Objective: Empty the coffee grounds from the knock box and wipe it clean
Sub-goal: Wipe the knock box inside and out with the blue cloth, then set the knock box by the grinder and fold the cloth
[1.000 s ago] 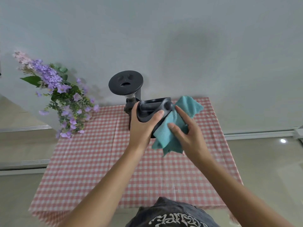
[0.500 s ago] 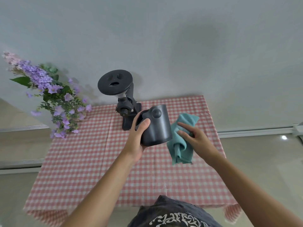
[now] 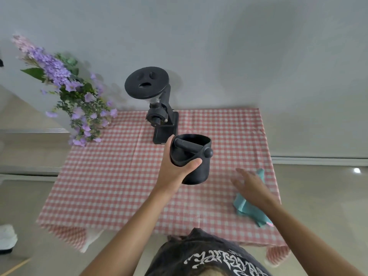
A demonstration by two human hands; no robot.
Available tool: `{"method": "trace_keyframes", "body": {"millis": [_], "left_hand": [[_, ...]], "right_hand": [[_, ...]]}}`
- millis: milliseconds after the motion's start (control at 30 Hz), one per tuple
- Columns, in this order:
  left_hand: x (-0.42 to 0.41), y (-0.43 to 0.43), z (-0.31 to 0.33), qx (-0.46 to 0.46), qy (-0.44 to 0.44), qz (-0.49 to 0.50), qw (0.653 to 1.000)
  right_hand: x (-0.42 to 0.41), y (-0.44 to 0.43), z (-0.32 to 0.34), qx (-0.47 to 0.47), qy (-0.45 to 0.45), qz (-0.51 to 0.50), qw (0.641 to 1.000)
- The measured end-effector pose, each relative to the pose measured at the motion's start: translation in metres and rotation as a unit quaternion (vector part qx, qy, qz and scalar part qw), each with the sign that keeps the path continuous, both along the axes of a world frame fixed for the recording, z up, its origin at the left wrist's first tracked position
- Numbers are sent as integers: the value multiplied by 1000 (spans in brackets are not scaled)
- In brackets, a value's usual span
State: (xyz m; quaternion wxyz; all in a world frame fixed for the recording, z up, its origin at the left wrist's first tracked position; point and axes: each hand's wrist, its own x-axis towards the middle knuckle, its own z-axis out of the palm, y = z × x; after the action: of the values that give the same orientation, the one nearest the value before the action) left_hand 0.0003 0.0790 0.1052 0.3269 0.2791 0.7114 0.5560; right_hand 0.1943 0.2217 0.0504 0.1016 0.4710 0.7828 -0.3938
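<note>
The black knock box (image 3: 197, 168) with its crossbar is upright, and I hold it just above the checked tablecloth (image 3: 111, 180) near the table's middle. My left hand (image 3: 175, 166) grips its left side, thumb across the front. A teal cloth (image 3: 249, 210) lies on the table at the right, partly hidden under my right hand (image 3: 251, 186). That hand hovers over it with fingers spread and holds nothing. The inside of the box looks dark; I cannot tell whether grounds are in it.
A black coffee grinder (image 3: 159, 108) stands at the back of the table, just behind the knock box. Purple flowers (image 3: 75, 100) lean in at the back left. The table's right edge is close to the cloth.
The knock box has been turned upright and lowered toward the table. My right hand has let go of the teal cloth, which now lies on the table at the right.
</note>
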Motion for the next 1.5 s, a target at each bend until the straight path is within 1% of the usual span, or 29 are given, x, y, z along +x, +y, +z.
{"method": "trace_keyframes", "body": {"millis": [33,67,100,133,200,333,400,533,667,767,867,1000,1167,1367,1500], "left_hand": [[-2,-2,-5,-5,0,6,1000],[-5,-5,-9,-13,-4,14,1000],[-7,-8,-11,-21,-9,20,1000],[-10,-11,-12,-28,-14,25,999],[-16,-15,-10,-40,-16,26,999],[-41,-24,-16,-43,-43,-7,998],[-64,-31,-25,-58,-39,-29,997],[-117,-47,-41,-89,1,-68,994],[-157,-54,-54,-135,37,-132,981],[-184,-56,-69,-171,88,-165,967],[-204,-53,-85,-187,135,-187,955],[-224,-49,-113,-196,174,-201,944],[-240,-49,-145,-197,212,-220,931],[-249,-48,-163,-183,226,-219,931],[-249,-48,-173,-184,237,-215,929]], "right_hand": [[-12,-5,15,-20,89,-27,995],[-27,-10,33,-56,161,-31,985],[-39,-15,50,-98,209,-25,973],[-50,-19,65,-132,243,-12,961],[-69,-25,82,-142,272,12,952],[-102,-30,79,-98,255,21,962],[-118,-29,71,-92,238,17,967],[-150,-26,46,-116,209,14,971],[-173,-30,22,-156,198,15,968],[-195,-35,1,-144,177,21,973],[-214,-39,-17,-103,148,49,982],[-235,-39,-43,-34,117,71,990],[-248,-42,-69,-17,84,78,993],[-256,-49,-74,12,115,83,990],[-256,-50,-80,29,113,82,990]]}}
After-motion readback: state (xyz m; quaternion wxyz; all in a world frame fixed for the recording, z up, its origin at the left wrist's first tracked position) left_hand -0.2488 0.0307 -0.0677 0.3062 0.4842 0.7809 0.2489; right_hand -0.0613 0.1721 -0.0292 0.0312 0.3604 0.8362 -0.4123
